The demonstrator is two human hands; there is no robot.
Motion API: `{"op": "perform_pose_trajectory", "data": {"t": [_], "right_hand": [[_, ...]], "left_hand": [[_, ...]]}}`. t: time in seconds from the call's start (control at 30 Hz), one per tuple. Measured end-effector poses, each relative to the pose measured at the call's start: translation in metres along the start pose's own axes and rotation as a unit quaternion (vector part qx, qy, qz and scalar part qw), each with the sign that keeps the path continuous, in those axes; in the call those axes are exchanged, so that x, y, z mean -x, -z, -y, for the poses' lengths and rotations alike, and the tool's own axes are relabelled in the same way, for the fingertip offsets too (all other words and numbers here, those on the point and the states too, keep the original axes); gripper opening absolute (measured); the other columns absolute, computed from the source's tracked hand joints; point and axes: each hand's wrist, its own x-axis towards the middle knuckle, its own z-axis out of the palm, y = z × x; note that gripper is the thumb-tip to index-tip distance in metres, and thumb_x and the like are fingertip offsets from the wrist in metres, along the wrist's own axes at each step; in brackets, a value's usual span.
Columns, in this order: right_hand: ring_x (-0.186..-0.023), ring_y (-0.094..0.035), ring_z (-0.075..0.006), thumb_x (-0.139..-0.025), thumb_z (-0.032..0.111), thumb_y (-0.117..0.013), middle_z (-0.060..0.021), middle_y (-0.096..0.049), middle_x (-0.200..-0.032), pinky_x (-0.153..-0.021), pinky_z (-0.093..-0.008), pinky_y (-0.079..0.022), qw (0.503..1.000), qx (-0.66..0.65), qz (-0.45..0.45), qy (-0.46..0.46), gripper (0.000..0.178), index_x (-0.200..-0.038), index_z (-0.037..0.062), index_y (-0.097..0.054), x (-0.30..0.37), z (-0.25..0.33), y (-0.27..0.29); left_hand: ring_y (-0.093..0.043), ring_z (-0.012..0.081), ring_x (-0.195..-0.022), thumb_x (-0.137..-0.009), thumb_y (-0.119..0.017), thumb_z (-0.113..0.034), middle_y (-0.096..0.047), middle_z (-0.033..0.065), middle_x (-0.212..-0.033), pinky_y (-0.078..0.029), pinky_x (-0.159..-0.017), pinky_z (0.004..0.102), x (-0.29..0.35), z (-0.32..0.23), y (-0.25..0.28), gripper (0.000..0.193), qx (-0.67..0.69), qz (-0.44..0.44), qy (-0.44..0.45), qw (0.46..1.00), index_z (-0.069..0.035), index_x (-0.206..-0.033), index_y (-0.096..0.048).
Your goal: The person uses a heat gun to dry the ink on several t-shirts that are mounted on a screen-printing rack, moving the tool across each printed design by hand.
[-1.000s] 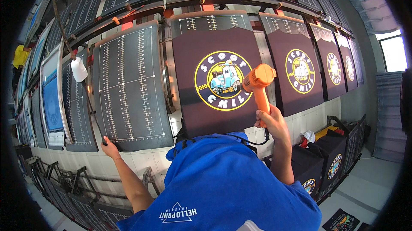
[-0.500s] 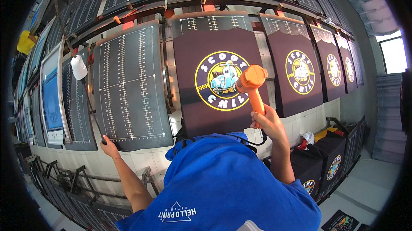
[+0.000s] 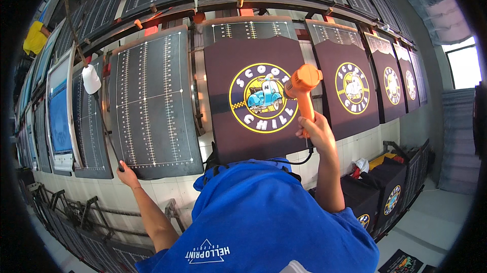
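Note:
My right hand (image 3: 318, 133) is wrapped round the handle of an orange heat gun (image 3: 303, 81), held above the right edge of a dark T-shirt (image 3: 253, 148). The shirt lies on a platen and bears a round yellow-and-white print (image 3: 263, 98) with a light-blue scooter. The gun's head covers a little of the print's right rim. At the lower left corner of a bare black platen (image 3: 152, 100), my left hand (image 3: 129, 175) is closed on a black cord (image 3: 107, 133). This cord runs up to a white connector (image 3: 91, 79) hanging from above.
More printed dark shirts (image 3: 350, 115) lie on platens to the right. A screen frame with blue mesh (image 3: 61, 121) stands at the left. Metal rails (image 3: 223, 3) run behind the platens. Someone in a yellow top (image 3: 34, 38) is at the far left.
The heat gun has shifted slightly up and to the right, uncovering more of the scooter print. My left hand keeps its hold on the cord.

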Motion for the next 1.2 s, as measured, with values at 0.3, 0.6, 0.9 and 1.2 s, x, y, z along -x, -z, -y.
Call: {"op": "perform_pose_trajectory", "data": {"t": [0.3, 0.6, 0.9, 1.2], "right_hand": [[-0.061, -0.062, -0.0116, -0.091, 0.021, -0.065, -0.0027, -0.058, -0.077, -0.058, -0.0260, -0.054, 1.000, 0.011, 0.019, -0.011, 0.026, -0.101, -0.0023, -0.058, 0.027, -0.006, -0.010], [-0.061, -0.062, -0.0111, -0.092, 0.019, -0.065, -0.0029, -0.058, -0.078, -0.058, -0.0255, -0.053, 0.995, -0.045, 0.075, -0.044, 0.023, -0.100, -0.0015, -0.057, 0.030, -0.007, -0.012], [-0.062, -0.062, -0.0110, -0.091, 0.018, -0.064, -0.0032, -0.059, -0.079, -0.058, -0.0249, -0.052, 0.993, -0.041, 0.101, -0.053, 0.024, -0.101, -0.0032, -0.057, 0.027, -0.001, -0.013], [-0.062, -0.062, -0.0109, -0.092, 0.018, -0.064, -0.0028, -0.058, -0.080, -0.058, -0.0244, -0.052, 0.994, -0.019, 0.098, -0.051, 0.025, -0.103, -0.0027, -0.057, 0.023, -0.003, -0.015]], "left_hand": [[-0.060, 0.0425, -0.111, -0.095, -0.054, -0.057, -0.063, 0.0253, -0.119, -0.045, -0.097, 0.0486, -0.002, 0.006, -0.001, 0.069, -0.012, -0.013, -0.005, 1.000, 0.007, -0.121, -0.060], [-0.058, 0.0418, -0.113, -0.095, -0.055, -0.056, -0.062, 0.0250, -0.119, -0.044, -0.098, 0.0498, -0.003, 0.008, -0.001, 0.067, -0.015, -0.013, -0.005, 1.000, 0.005, -0.121, -0.060], [-0.057, 0.0418, -0.113, -0.094, -0.055, -0.057, -0.061, 0.0248, -0.121, -0.043, -0.100, 0.0492, -0.002, 0.009, -0.002, 0.068, -0.007, -0.007, -0.003, 1.000, 0.004, -0.123, -0.059], [-0.057, 0.0407, -0.113, -0.094, -0.055, -0.057, -0.061, 0.0234, -0.120, -0.043, -0.099, 0.0492, 0.003, -0.001, -0.001, 0.067, 0.000, 0.001, 0.010, 1.000, 0.003, -0.123, -0.060]]}}
